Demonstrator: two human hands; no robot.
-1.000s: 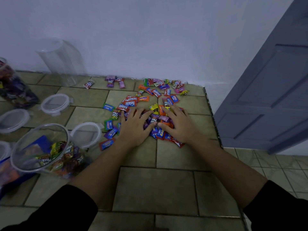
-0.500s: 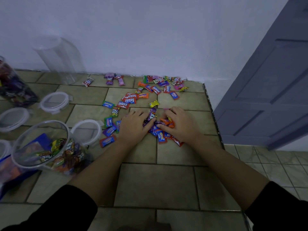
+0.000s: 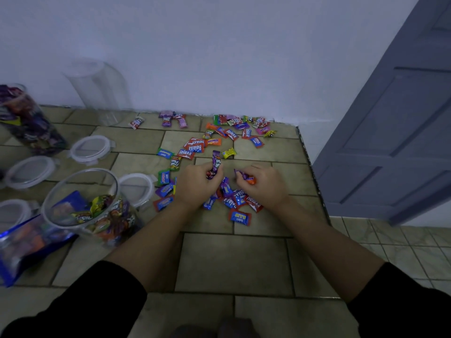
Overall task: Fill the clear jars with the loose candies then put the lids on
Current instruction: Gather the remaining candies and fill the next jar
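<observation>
Loose wrapped candies [image 3: 195,147] lie scattered over the tiled counter [image 3: 231,262], thickest toward the back right. My left hand [image 3: 195,184] grips a bunch of candies, a purple wrapper sticking up from its fingers. My right hand [image 3: 263,184] curls round more candies, an orange and a purple one showing at the fingertips. A small heap stays on the tiles between and below both hands. A clear jar [image 3: 85,206], partly filled, leans at the left. An empty clear jar [image 3: 97,91] stands by the wall. Another filled jar [image 3: 26,120] is at the far left.
Several clear lids [image 3: 91,148] lie flat left of the candies, one [image 3: 138,189] right behind the leaning jar. A blue candy bag [image 3: 26,247] lies at the lower left. The counter ends at the right edge [image 3: 314,184]; a grey door [image 3: 395,132] stands beyond it.
Both hands went from lying flat on the pile to curling round handfuls of candies. They drew the heap toward me and lifted slightly off the tiles.
</observation>
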